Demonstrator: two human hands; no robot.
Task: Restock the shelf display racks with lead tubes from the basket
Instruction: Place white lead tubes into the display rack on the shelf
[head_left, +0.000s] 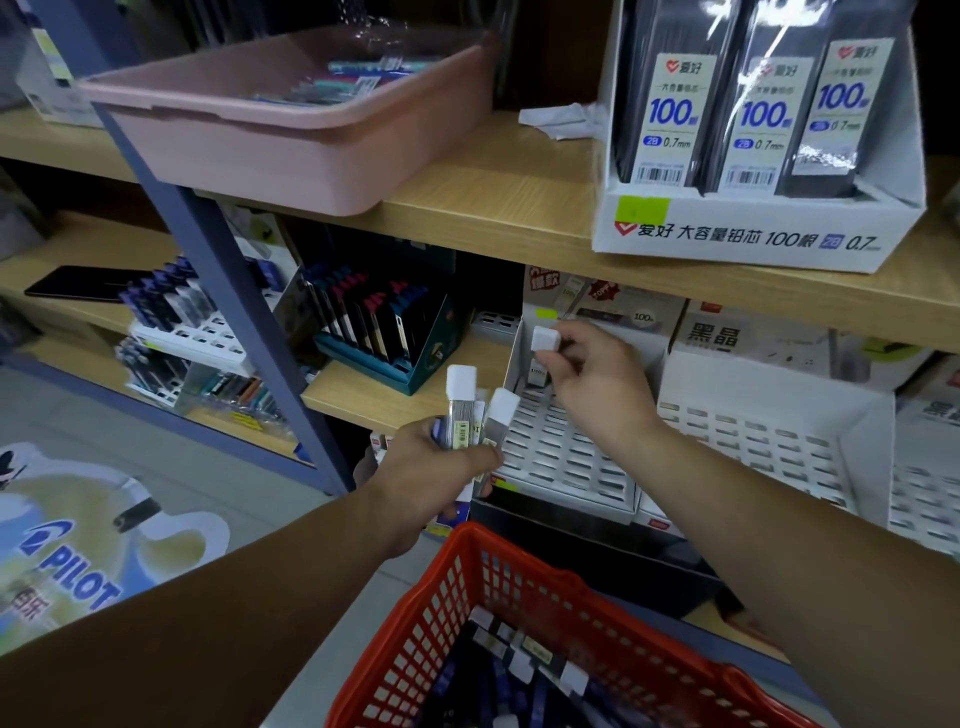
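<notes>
- The right hand (597, 376) has its grip pinching one lead tube (544, 340) by the white cap, at the 11 o'clock corner of the white rack (561, 457).
- The left hand (431, 470) has its grip curled round the spare tubes (462, 410), at the rack's 9 o'clock.
- Nearly every slot shows empty, and so does the neighbouring rack (769, 441) at 3 o'clock.
- The basket (470, 535) at 6 o'clock holds many more, so restocking looks barely begun.

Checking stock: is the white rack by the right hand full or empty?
Nearly empty: rack shows rows of bare slots; right hand pinches one tube at its back.
</notes>
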